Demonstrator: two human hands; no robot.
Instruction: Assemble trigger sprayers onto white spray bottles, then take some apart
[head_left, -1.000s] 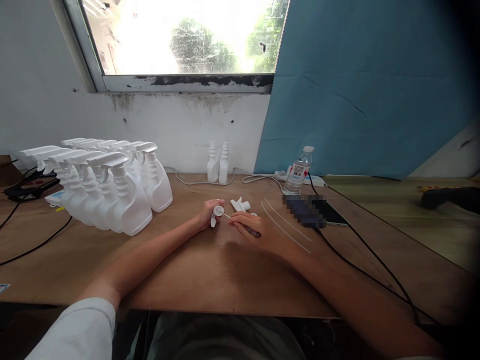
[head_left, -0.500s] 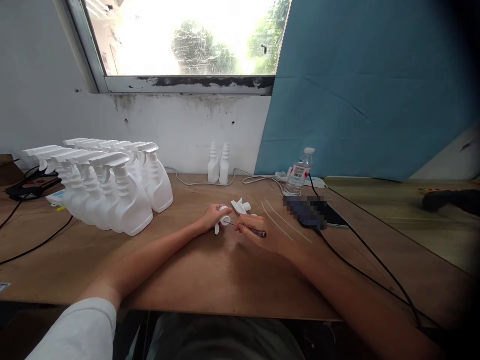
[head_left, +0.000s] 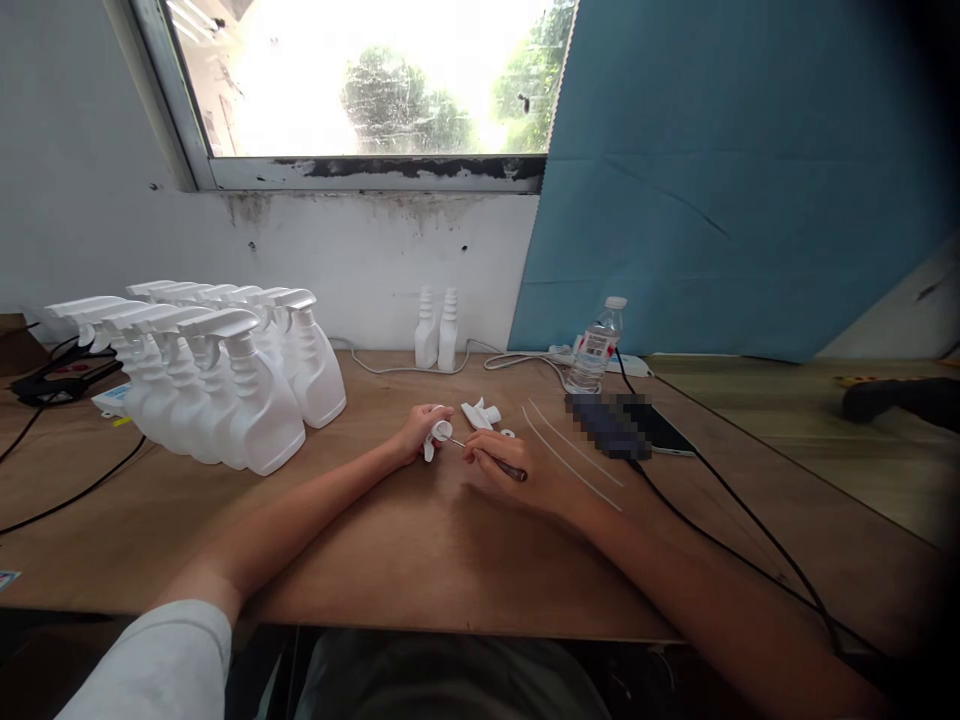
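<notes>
Compared with half a second earlier, we see the white spray head shifted slightly left and farther, its collar turned more toward us. The left hand pinches it over the table, left of a second spray head. We note a round, open mouth facing near and right, and a lever pointing near; the fingers obscure its long axis. The right hand pinches a dark-handled tool, its axis running near right to far left, thin tip at the mouth; contact we cannot tell.
</notes>
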